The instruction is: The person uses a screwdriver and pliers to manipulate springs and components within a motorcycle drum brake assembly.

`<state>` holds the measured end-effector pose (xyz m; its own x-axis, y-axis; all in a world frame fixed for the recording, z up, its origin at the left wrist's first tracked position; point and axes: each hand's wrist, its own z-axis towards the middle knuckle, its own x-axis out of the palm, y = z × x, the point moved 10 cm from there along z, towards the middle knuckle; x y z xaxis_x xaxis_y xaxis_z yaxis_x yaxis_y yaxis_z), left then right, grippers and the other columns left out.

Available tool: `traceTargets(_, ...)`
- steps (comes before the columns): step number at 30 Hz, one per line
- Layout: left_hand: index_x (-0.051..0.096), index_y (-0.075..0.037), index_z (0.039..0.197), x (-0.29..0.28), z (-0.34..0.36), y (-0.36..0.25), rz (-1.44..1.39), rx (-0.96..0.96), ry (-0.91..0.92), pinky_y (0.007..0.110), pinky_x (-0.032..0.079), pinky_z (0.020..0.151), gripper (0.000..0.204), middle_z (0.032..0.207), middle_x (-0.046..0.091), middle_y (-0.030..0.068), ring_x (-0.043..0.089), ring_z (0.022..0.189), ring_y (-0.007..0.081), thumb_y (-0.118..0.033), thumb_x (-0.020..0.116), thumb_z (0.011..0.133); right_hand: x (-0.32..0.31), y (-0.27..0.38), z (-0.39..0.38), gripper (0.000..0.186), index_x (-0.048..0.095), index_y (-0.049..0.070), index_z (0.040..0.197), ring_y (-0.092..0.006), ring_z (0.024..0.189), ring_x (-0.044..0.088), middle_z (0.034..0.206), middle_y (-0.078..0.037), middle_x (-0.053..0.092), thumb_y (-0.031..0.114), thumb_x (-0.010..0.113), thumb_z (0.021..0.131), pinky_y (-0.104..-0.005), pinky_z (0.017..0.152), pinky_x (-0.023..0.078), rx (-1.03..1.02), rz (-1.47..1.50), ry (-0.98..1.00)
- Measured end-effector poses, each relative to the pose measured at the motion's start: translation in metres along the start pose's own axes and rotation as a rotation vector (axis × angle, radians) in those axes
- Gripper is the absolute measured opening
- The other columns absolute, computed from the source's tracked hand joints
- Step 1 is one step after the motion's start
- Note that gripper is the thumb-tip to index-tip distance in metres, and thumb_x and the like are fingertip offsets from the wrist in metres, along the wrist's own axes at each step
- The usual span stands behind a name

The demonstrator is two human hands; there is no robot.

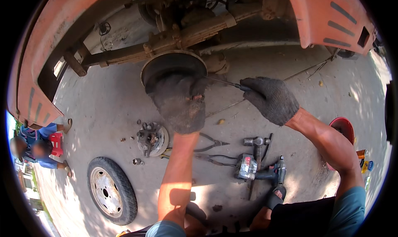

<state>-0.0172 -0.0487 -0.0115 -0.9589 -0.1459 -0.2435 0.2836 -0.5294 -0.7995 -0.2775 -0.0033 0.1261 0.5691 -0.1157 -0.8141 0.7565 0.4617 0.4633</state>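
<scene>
Left hand [178, 102] and right hand [271, 99] are both gloved in dark knit at the round metal drum [176, 63], which sits at the end of the axle under the orange bodywork [62, 21]. The left lies over the drum's lower face, its fingers blurred, so I cannot tell whether they grip anything; the right, just right of the drum, is closed round the handle of a screwdriver [237, 85], whose shaft runs to the drum's right rim, though contact is hard to confirm. Going left to right, a wheel with a black tyre [106, 190] lies well below and left of the drum, a studded hub [152, 139] just below it, pliers [213, 143] below and right, then a hammer [256, 141] and a cordless drill [280, 170] farther right, and a red basin [343, 129] well to its right. The drum looks stiff and probably heavy, not fragile, and grime could make it slippery; it is best held at opposite points of its rim, rather than by its smooth face. The screwdriver should feel light and rigid, safest by its handle.
</scene>
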Motion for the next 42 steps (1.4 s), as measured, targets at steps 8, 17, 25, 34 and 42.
traceTargets(8,0.039,-0.016,0.156,0.000,0.003,-0.002,-0.057,-0.019,0.040,0.044,0.044,0.117,0.045,0.160,0.041,0.0034,0.043,0.143,0.0224,-0.019,0.043,0.112,0.001,0.001,-0.001,0.031,0.073,0.006,0.118,-0.0412,0.091,0.070,0.101,-0.020,0.073,0.026,0.069,0.096,-0.0482,0.079,0.056,0.014,0.047,-0.027)
traceTargets(17,0.039,-0.017,0.157,-0.003,0.009,-0.035,0.382,0.086,-0.023,0.049,0.041,0.119,0.045,0.158,0.045,0.0017,0.050,0.138,0.0257,-0.027,0.039,0.113,0.000,0.004,-0.002,0.029,0.073,0.005,0.117,-0.0411,0.088,0.070,0.099,-0.020,0.073,0.025,0.068,0.096,-0.0484,0.077,0.056,-0.035,0.059,-0.059)
traceTargets(25,0.047,-0.013,0.149,-0.007,0.007,-0.038,0.348,0.136,-0.085,0.048,0.046,0.112,0.043,0.149,0.053,0.0064,0.055,0.129,0.0273,-0.024,0.047,0.108,0.000,0.007,-0.003,0.029,0.072,0.004,0.116,-0.0416,0.087,0.069,0.096,-0.020,0.073,0.023,0.068,0.096,-0.0491,0.077,0.055,-0.068,0.046,-0.069)
traceTargets(34,0.047,-0.012,0.147,-0.007,0.016,-0.078,0.585,0.241,-0.087,0.042,0.049,0.107,0.038,0.135,0.058,0.0052,0.054,0.126,0.0240,-0.017,0.048,0.110,-0.002,0.011,0.002,0.028,0.072,0.006,0.117,-0.0410,0.086,0.068,0.096,-0.020,0.072,0.022,0.068,0.095,-0.0492,0.075,0.054,-0.057,0.012,-0.067)
traceTargets(42,0.056,-0.009,0.136,-0.002,0.019,-0.083,0.527,0.255,-0.092,0.048,0.046,0.107,0.042,0.129,0.062,0.0103,0.057,0.121,0.0310,-0.019,0.062,0.096,-0.010,0.011,-0.005,0.028,0.071,0.009,0.118,-0.0384,0.082,0.068,0.089,-0.016,0.069,0.024,0.067,0.095,-0.0482,0.072,0.054,-0.065,-0.066,-0.071)
